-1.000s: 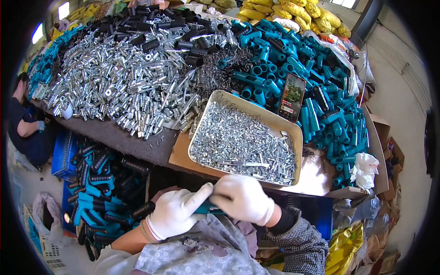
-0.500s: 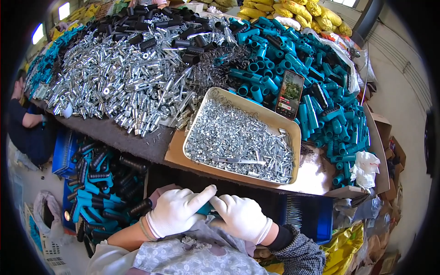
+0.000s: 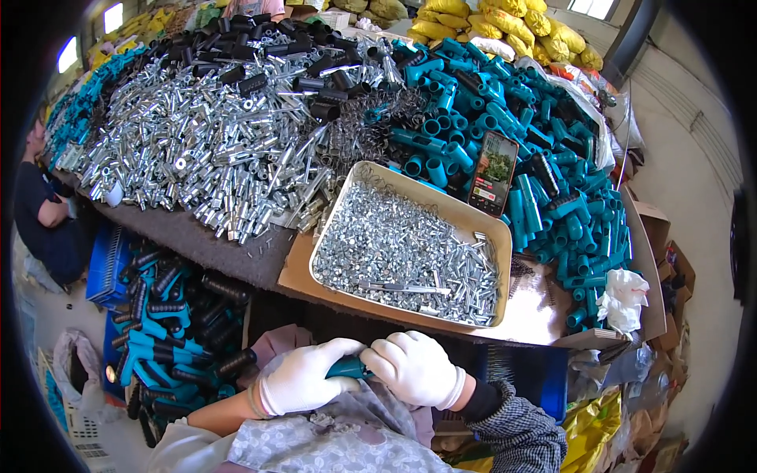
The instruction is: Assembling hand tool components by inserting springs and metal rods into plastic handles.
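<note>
My left hand (image 3: pixel 303 380), in a white glove, grips a teal plastic tubular part (image 3: pixel 348 368) low in front of my body. My right hand (image 3: pixel 415 370), also gloved in white, has its fingers curled round the part's right end. Most of the part is hidden by the gloves. Just beyond my hands, at the table's near edge, a cream tray (image 3: pixel 421 194) holds many small silver metal pieces (image 3: pixel 371 236). A slim metal tool (image 3: pixel 406 288) lies across them. A phone (image 3: pixel 494 172) leans at the tray's far right corner.
Silver metal fittings (image 3: pixel 213 150) are heaped at left, thin springs (image 3: pixel 359 126) in the middle, teal plastic housings (image 3: pixel 520 118) at right. Below left, a blue crate (image 3: pixel 110 264) stands by teal-and-black handled pieces (image 3: pixel 165 347). Another person (image 3: pixel 47 213) sits at far left.
My right hand has turned and closed over the part's right end. My left thumb and fingers have shifted, leaving more teal showing. The whole view has shifted slightly.
</note>
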`<state>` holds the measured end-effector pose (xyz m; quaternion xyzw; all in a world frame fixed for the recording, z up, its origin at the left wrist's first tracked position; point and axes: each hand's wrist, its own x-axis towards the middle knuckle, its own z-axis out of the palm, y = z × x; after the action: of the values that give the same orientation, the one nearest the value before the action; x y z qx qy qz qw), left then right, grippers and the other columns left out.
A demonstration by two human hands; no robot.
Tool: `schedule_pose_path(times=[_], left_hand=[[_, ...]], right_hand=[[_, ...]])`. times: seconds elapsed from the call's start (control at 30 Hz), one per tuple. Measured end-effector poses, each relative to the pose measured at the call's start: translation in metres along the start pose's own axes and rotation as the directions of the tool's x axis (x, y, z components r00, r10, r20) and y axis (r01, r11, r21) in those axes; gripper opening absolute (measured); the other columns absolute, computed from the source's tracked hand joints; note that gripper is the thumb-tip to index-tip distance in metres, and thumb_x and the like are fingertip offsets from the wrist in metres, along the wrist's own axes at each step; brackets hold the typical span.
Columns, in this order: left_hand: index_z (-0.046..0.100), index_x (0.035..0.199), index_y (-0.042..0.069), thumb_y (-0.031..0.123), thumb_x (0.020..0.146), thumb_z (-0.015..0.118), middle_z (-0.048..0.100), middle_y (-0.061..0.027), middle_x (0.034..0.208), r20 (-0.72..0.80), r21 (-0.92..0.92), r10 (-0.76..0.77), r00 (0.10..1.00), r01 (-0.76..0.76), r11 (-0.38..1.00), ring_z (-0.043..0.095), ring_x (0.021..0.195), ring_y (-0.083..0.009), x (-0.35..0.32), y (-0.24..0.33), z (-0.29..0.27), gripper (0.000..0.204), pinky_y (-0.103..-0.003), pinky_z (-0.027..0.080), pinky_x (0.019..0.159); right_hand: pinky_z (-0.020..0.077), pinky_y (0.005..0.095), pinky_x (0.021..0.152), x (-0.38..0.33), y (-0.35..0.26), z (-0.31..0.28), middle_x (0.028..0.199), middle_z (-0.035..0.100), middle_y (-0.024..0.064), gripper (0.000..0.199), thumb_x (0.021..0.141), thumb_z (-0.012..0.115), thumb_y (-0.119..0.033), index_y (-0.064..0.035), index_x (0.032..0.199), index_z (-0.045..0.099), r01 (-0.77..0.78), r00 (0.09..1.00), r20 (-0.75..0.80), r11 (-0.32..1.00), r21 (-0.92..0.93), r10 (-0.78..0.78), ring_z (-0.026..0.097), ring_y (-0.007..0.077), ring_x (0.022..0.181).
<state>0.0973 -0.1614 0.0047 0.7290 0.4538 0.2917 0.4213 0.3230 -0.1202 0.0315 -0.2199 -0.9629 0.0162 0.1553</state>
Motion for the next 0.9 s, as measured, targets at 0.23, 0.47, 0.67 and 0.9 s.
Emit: schedule_pose_path(times=[0.23,0.47,0.67,0.9], left_hand=[[0.057,0.124,0.007,0.02,0.078,0.08,0.068,-0.018,0.106,-0.047,-0.08,-0.035,0.998,0.031,0.996,0.067,0.097,-0.0393,0.003,0.01,-0.005,0.054,-0.041,0.054,0.081],[0.061,0.119,0.008,0.014,0.077,0.079,0.066,-0.0125,0.114,-0.158,0.146,0.261,0.952,-0.239,0.96,0.067,0.095,-0.0336,0.0,0.0,-0.006,0.046,-0.037,0.055,0.079],[0.062,0.117,0.008,0.014,0.079,0.077,0.066,-0.0122,0.112,-0.135,0.125,0.265,0.955,-0.249,0.96,0.068,0.089,-0.0335,-0.005,-0.003,-0.004,0.041,-0.038,0.055,0.075],[0.063,0.118,0.006,0.016,0.08,0.078,0.067,-0.0152,0.107,-0.171,0.056,0.154,0.973,-0.147,0.988,0.068,0.09,-0.0349,-0.01,0.003,-0.009,0.042,-0.038,0.055,0.078]], right_hand=[[0.0503,0.0398,0.075,0.023,0.015,-0.024,0.092,0.065,0.0057,0.027,0.074,0.076,-0.02,-0.0098,0.097,0.067,-0.125,0.992,0.053,0.944,0.306,0.114,0.063,0.0279,0.087],[0.0497,0.0443,0.073,-0.003,0.168,-0.068,0.087,0.062,0.0129,0.018,0.083,0.062,-0.011,-0.0124,0.099,0.072,-0.653,0.738,-0.425,0.713,-0.254,0.524,0.061,0.033,0.083],[0.0536,0.0471,0.068,0.002,0.24,-0.066,0.084,0.065,0.0176,0.031,0.089,0.059,-0.016,-0.0185,0.119,0.066,-0.7,0.701,-0.362,0.499,-0.511,0.614,0.066,0.0367,0.08],[0.0526,0.0451,0.08,0.062,0.201,-0.076,0.096,0.069,0.0162,0.025,0.087,0.061,-0.023,-0.0064,0.104,0.069,-0.692,0.706,-0.429,0.678,-0.25,0.563,0.066,0.0361,0.092]])
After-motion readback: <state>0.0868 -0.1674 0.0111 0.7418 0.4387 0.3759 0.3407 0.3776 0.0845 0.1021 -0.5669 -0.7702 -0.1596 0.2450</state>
